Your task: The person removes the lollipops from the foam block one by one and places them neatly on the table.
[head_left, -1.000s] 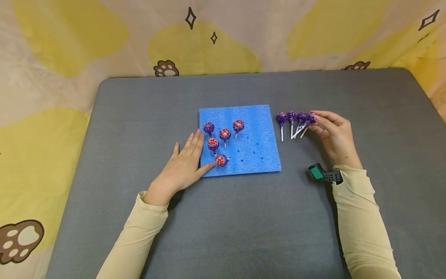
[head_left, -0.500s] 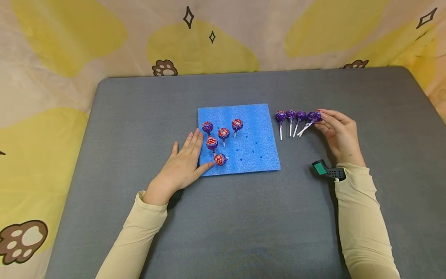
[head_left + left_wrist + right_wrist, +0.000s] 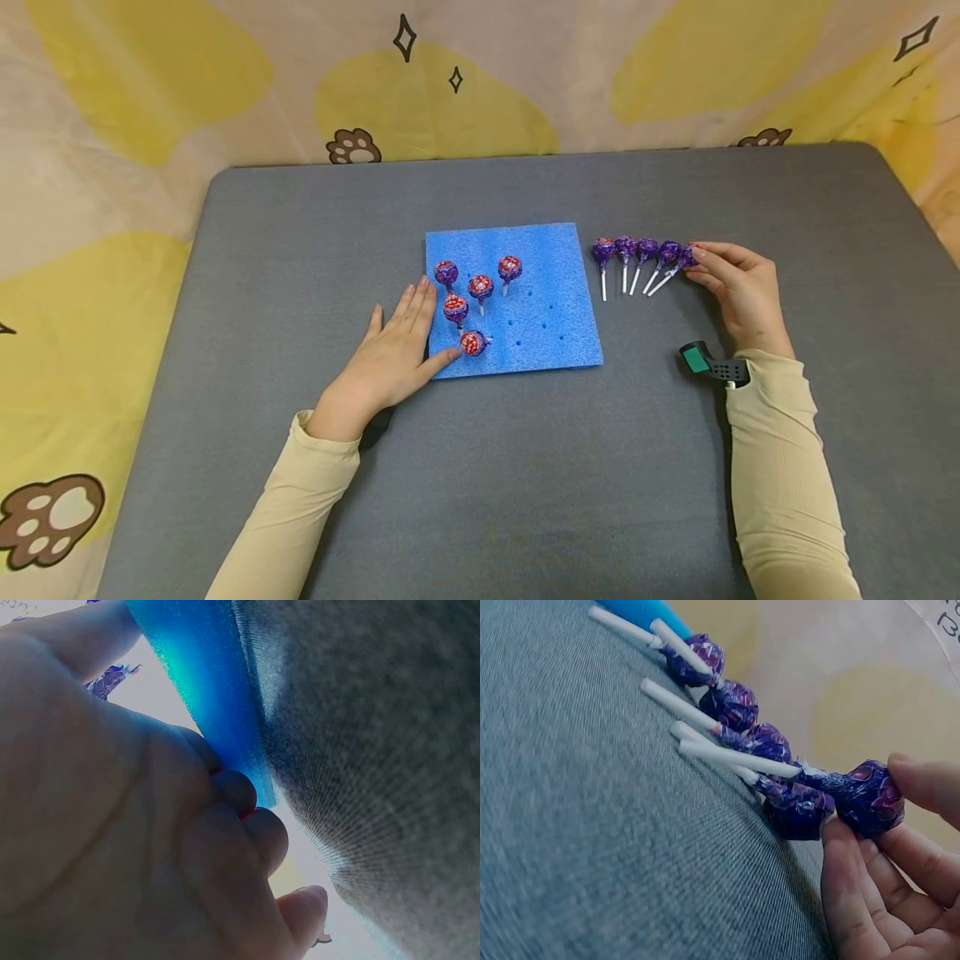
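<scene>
My left hand (image 3: 386,358) lies with straight fingers along the left edge of a blue foam board (image 3: 558,250), its thumb at the front corner near a tilted lollipop (image 3: 474,342). Several lollipops in purple and red wrappers stand on white sticks in the board's left half. Right of the board my right hand (image 3: 738,287) pinches the wrapped head of a lollipop (image 3: 871,799) between thumb and fingers. Its white stick points left, crossing the stick of a neighbouring lollipop (image 3: 799,814) in the right wrist view. It is the rightmost of a fanned row.
Small holes (image 3: 518,342) dot the right half of the foam board. Both rest on a grey table (image 3: 525,483), with a patterned yellow cloth (image 3: 442,117) hanging behind it. A black wrist strap (image 3: 716,367) with a green patch sits on the right wrist.
My right hand has moved right with the pinched lollipop, from overlapping the others to the end of the row. The row now looks more spread out. My left hand stays put.
</scene>
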The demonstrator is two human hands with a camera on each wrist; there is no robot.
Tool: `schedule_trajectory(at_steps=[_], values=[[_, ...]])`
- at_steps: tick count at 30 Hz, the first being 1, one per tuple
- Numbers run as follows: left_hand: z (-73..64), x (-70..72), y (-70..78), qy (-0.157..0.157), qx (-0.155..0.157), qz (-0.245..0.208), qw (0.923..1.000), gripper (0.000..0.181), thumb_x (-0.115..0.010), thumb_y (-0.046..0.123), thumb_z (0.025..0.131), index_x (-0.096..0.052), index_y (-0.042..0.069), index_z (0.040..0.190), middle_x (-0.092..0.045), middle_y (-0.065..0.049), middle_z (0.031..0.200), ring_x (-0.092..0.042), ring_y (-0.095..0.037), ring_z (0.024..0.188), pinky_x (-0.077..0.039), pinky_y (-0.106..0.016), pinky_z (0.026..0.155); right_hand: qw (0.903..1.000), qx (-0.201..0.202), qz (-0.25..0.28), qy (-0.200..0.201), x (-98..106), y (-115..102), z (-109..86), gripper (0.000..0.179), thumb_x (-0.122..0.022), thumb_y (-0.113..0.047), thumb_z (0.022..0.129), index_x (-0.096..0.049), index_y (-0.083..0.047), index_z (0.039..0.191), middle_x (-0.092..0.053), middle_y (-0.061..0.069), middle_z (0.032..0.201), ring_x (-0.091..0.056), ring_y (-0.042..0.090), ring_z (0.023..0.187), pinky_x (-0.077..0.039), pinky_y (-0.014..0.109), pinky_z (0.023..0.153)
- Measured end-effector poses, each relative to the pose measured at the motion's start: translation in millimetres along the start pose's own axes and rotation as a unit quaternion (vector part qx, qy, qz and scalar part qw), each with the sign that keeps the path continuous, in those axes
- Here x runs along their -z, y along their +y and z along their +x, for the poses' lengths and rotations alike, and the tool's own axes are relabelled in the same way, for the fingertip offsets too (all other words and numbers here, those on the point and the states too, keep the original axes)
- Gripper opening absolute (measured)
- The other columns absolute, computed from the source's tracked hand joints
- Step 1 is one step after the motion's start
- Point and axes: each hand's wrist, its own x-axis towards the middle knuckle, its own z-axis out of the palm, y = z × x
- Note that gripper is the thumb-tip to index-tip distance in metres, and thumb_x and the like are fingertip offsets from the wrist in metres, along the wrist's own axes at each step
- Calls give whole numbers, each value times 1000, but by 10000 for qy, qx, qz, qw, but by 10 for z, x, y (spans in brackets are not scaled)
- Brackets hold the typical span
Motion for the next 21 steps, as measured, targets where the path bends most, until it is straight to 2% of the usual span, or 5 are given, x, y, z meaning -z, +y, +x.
schedule_trajectory(at_steps=[12, 21], values=[[-2, -2, -3, 24, -29, -9, 10000, 88, -43, 56, 94, 3, 5, 150, 7, -10, 157, 7, -25, 143, 1, -59, 109, 9960, 57, -822, 340, 66, -18, 6, 7, -70, 5, 81, -74, 3, 86, -71, 7, 82, -66, 14, 67, -54, 23, 63], [2, -8, -8, 22, -31, -18, 10000, 88, -43, 56, 94, 3, 6, 151, 8, -10, 157, 7, -25, 143, 2, -59, 109, 9869, 149, -1533, 471, 75, -7, 13, 7, -72, 0, 81, -76, -4, 85, -72, 1, 81, -66, 9, 73, -53, 18, 65]])
